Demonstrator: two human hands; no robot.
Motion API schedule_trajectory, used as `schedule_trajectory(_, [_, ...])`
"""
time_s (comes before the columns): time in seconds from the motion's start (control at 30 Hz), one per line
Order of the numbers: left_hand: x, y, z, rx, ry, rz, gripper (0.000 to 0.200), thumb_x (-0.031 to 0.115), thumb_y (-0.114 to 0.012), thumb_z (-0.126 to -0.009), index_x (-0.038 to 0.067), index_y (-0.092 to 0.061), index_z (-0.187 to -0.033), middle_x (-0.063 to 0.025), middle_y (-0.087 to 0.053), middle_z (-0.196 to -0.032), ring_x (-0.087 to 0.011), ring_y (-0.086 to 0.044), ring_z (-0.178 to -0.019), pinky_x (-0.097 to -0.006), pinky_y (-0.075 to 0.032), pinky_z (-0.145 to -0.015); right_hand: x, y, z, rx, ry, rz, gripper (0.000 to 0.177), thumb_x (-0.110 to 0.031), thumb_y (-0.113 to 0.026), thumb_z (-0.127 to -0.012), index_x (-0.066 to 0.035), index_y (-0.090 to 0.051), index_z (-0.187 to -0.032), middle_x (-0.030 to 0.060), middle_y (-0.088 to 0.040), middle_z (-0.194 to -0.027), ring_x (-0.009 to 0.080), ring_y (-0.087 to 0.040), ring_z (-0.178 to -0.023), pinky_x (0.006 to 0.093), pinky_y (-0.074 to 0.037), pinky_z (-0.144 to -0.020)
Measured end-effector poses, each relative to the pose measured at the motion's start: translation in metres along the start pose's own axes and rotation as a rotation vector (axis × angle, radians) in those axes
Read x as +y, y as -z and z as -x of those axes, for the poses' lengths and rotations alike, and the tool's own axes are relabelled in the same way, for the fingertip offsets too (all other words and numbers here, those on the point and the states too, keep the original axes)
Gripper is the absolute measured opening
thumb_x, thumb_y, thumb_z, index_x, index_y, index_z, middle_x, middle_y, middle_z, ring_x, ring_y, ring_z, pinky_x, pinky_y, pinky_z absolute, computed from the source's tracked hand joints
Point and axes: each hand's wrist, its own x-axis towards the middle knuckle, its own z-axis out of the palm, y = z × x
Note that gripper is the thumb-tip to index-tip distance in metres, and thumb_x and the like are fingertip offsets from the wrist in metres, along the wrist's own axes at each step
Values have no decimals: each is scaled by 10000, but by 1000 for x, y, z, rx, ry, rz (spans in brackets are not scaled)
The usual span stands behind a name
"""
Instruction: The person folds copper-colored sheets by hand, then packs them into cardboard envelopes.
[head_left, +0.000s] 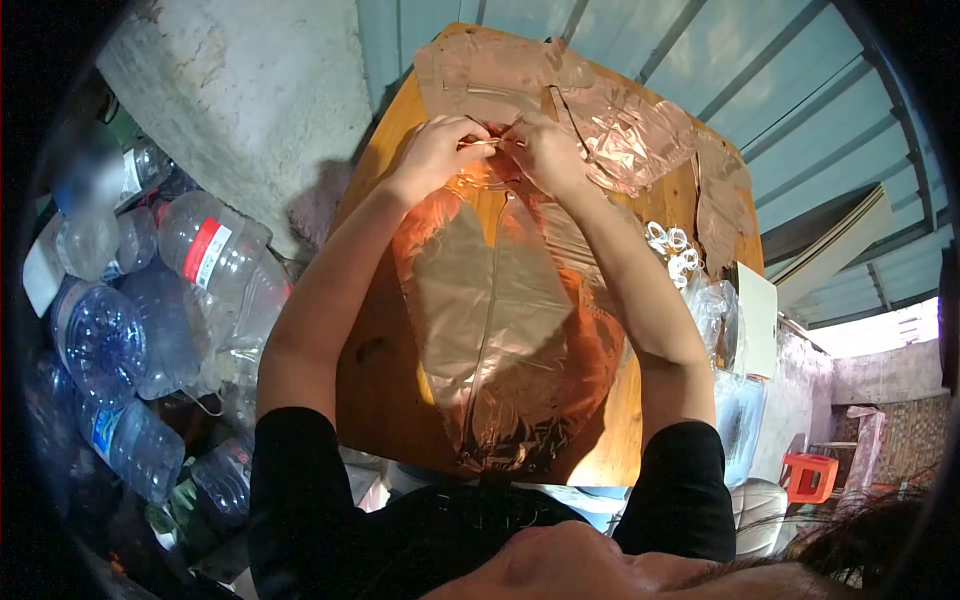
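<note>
Presently: uninflated rose-gold foil balloon (500, 340), flat on wooden table (380, 370).
Likely light, limp, slippery and tear-prone; left hand (435, 150) and right hand (545, 150) pinch its neck at twelve o'clock, probably the soundest hold.

left hand (437, 152) and right hand (547, 152) together, fingers pinched

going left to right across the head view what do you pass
plastic bottles → left hand → right hand, both pinching the top of the foil balloon → white rings → white box → red stool
</note>
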Motion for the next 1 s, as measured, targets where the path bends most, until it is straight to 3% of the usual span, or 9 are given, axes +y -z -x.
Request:
schedule_trajectory(0.13, [1,7,0,-1,85,-104,171,177,-711,-841,53,-699,-958,-106,-697,-922,-322,-624,-925,-415,-497,-806,-2,-1,-2,-12,-291,-168,185,-198,-745,-807,-60,-712,-926,131,-646,-935,335,-632,-879,422,-508,-783])
schedule_trajectory(0.27, [-1,1,0,42,43,-156,103,171,-711,-818,110,-717,-901,-33,-702,-854,-254,-625,-928,-400,-487,-845,-4,2,-2,-5,-209,-251,202,-225,-767,-793,-60,-714,-895,131,-655,-922,344,-631,-909,416,-509,-783])
schedule_trajectory(0.47, [-3,-19,8,407,-77,-301,99,114,-711,-799,86,-672,-886,-113,-680,-915,-307,-611,-907,-396,-483,-849,-8,0,-3,-13,-207,-81,224,-253,-791,-766,-67,-719,-868,131,-665,-888,340,-633,-921,423,-507,-793])
schedule_trajectory(0.57, [-11,-22,7,483,239,-83,200,144,-671,-847,50,-616,-1015,-156,-637,-1125,-294,-612,-973,-416,-494,-847,-6,1,-2,-24,-213,-53,174,-187,-772,-756,-64,-715,-866,128,-675,-933,339,-623,-961,429,-493,-836])
schedule_trajectory(0.63, [-6,-4,-3,80,946,692,338,260,-612,-935,36,-548,-1179,-171,-560,-1290,-265,-599,-1077,-441,-509,-889,-9,6,4,64,-57,-45,297,-98,-715,-743,-93,-695,-1039,126,-679,-970,345,-605,-1029,435,-473,-915])
schedule_trajectory(0.67, [-2,-3,-4,81,949,692,338,260,-612,-935,36,-548,-1179,-171,-560,-1290,-265,-599,-1077,-441,-509,-889,-13,9,8,62,-57,-47,297,-98,-715,-743,-93,-695,-1039,126,-679,-970,345,-605,-1029,435,-473,-915])
schedule_trajectory(0.73, [5,-4,-5,181,1133,1274,431,365,-521,-1001,32,-514,-1275,-132,-589,-1269,-249,-590,-1151,-454,-512,-937,-32,24,18,154,142,16,563,-15,-746,-679,-117,-601,-1214,83,-698,-1056,327,-646,-966,437,-469,-919])
schedule_trajectory(0.77, [6,-1,-5,185,1131,1276,431,365,-521,-1001,32,-514,-1275,-132,-589,-1269,-249,-590,-1151,-454,-512,-937,-42,34,25,160,194,-72,674,0,-709,-704,-139,-525,-1337,52,-707,-1074,312,-657,-983,445,-421,-1025])
schedule_trajectory(1.0, [-15,-11,-8,5,1001,1398,444,270,-528,-1009,24,-464,-1373,-121,-582,-1321,-253,-563,-1219,-421,-480,-998,-64,64,101,-121,369,-100,340,-80,-656,-809,-128,-684,-1145,28,-715,-1046,224,-669,-1049,498,-384,-1118])
